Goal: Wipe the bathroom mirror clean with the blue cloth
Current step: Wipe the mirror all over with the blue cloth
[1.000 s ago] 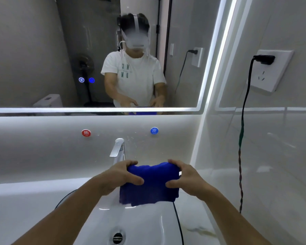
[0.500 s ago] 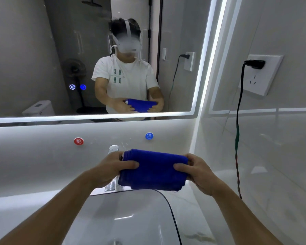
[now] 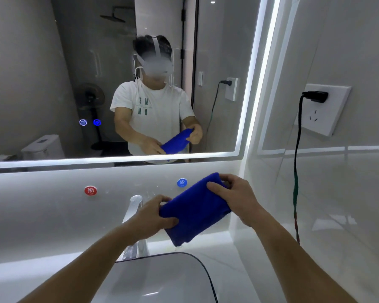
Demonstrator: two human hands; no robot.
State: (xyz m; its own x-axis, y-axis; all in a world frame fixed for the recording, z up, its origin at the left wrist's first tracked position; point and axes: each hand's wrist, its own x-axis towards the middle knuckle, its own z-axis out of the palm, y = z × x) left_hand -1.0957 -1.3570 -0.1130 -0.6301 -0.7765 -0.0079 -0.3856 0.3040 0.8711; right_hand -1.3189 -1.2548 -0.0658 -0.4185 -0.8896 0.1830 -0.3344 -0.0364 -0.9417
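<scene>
A folded blue cloth (image 3: 195, 209) is held in front of me above the sink, tilted with its right end higher. My left hand (image 3: 154, 215) grips its lower left end. My right hand (image 3: 235, 194) pinches its upper right end. The large mirror (image 3: 53, 62) with a lit edge fills the wall above and reflects a person holding the cloth. The cloth is apart from the mirror, below its bottom edge.
A chrome faucet (image 3: 132, 215) stands behind my left hand, over the white basin (image 3: 162, 278). Red (image 3: 90, 190) and blue (image 3: 181, 182) round buttons sit on the backsplash. On the right wall, a socket (image 3: 325, 108) holds a black plug with a hanging cable (image 3: 295, 184).
Both hands have lifted the cloth from over the basin. It went from level to tilted, the right hand rising higher than the left. My view has tipped upward, showing more mirror.
</scene>
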